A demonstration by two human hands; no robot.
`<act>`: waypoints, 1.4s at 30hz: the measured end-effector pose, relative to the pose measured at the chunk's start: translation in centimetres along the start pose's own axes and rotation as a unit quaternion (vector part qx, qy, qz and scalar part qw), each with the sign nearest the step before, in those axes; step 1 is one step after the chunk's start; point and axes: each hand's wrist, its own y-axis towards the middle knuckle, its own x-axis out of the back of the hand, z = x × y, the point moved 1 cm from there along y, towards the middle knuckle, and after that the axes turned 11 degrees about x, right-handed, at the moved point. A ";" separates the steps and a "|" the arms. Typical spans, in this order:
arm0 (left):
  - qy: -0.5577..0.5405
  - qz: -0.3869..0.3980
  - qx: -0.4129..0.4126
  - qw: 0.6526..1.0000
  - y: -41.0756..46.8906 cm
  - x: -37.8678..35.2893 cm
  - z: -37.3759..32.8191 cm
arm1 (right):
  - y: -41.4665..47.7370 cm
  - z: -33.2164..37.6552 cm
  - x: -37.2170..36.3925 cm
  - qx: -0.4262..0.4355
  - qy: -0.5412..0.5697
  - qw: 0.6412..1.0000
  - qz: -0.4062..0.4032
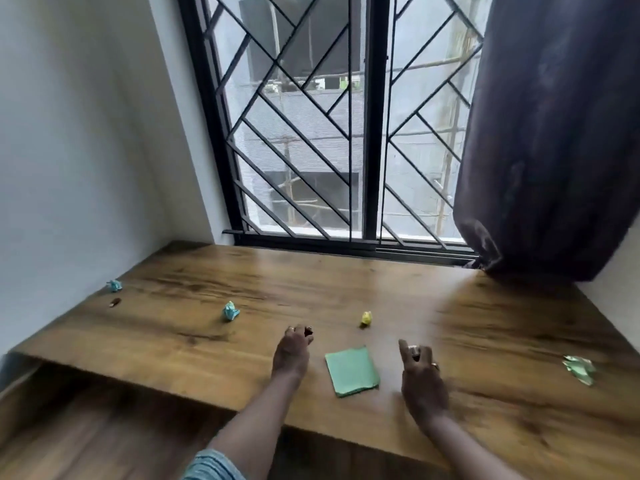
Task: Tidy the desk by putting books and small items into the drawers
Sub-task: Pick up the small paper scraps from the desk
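Observation:
On the wooden desk (pixel 346 292) a green square of paper (pixel 351 375) lies between my hands. My left hand (pixel 292 351) hovers just left of it, fingers curled round a small dark item (pixel 309 330) at the fingertips. My right hand (pixel 420 379) is to the paper's right and pinches a small silvery item (pixel 414 351). Crumpled bits lie around: a yellow one (pixel 366 319) beyond the paper, a blue one (pixel 230 311) to the left, another blue one (pixel 114 285) by the wall, a green one (pixel 580 368) far right. A small brown item (pixel 114 303) lies at far left.
A barred window (pixel 346 133) runs behind the desk, with a dark curtain (pixel 547 133) hanging over its right end. A white wall (pixel 79 150) bounds the desk on the left. Wooden floor (pixel 86 427) shows below the desk's front edge.

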 end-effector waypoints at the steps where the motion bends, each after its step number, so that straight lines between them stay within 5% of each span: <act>1: -0.005 -0.010 0.013 1.000 -1.6 0.7 1.1 | -1.1 0.8 0.1 0.005 -0.002 1.000 0.003; 16: -0.042 -0.039 0.163 0.985 -14.0 11.5 20.2 | -10.2 19.7 0.7 0.150 0.203 0.965 0.075; 31: -0.036 0.047 0.282 0.958 -21.8 20.0 41.6 | -21.9 40.6 0.0 0.077 0.288 0.941 0.160; 42: -0.024 0.123 0.287 0.950 -19.5 17.8 46.3 | -24.4 47.1 -4.7 0.019 0.367 0.883 0.293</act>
